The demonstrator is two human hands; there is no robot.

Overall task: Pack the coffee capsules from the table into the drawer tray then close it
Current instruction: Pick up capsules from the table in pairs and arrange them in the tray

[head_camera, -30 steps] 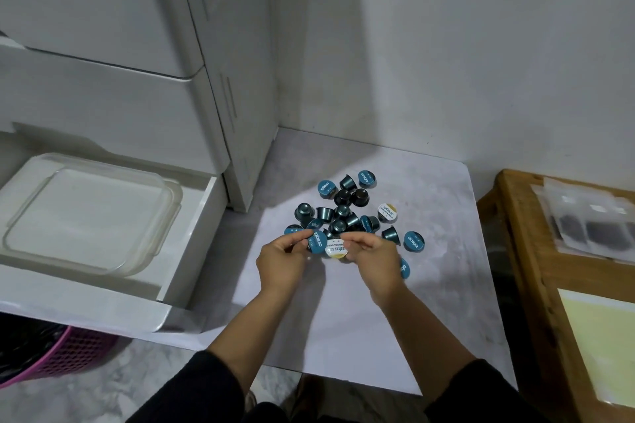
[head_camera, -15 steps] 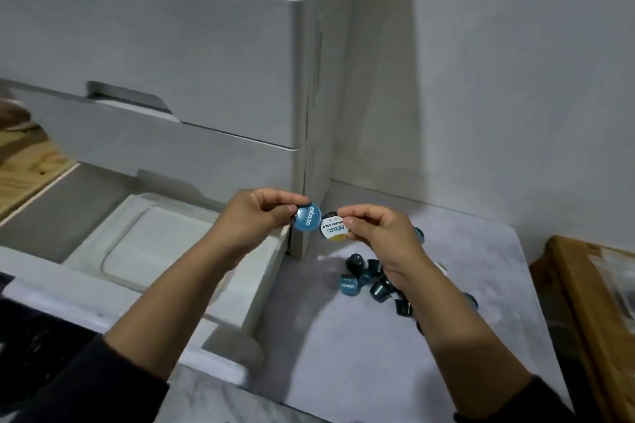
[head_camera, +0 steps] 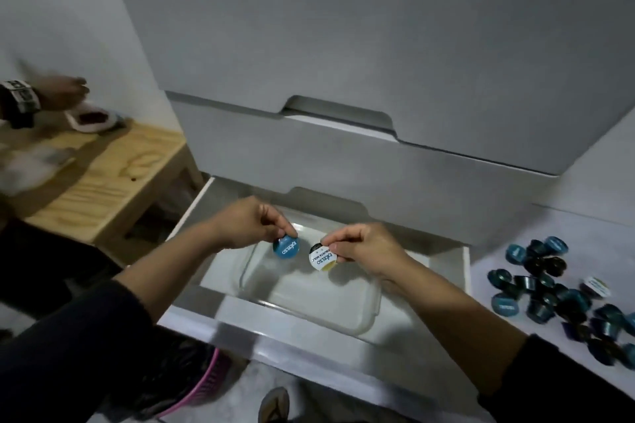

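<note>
My left hand (head_camera: 247, 227) pinches a blue-lidded coffee capsule (head_camera: 285, 246). My right hand (head_camera: 364, 245) pinches a white-lidded capsule (head_camera: 322, 256). Both capsules hang just above the clear plastic tray (head_camera: 364, 314), which sits inside the open bottom drawer (head_camera: 465, 271) of a white cabinet. On the pale table (head_camera: 591, 237) to the right lies a pile of several dark and blue capsules (head_camera: 553, 288), with one white-lidded capsule (head_camera: 597, 286) among them.
Shut white drawers (head_camera: 378, 45) rise above the open one. A wooden stool (head_camera: 113, 175) stands at the left, where another person's hand (head_camera: 58, 93) holds a small tray. A pink basket (head_camera: 206, 378) sits below the drawer front.
Both hands have carried their capsules left from the table pile to above the tray in the drawer. My view has swung left and down with them.
</note>
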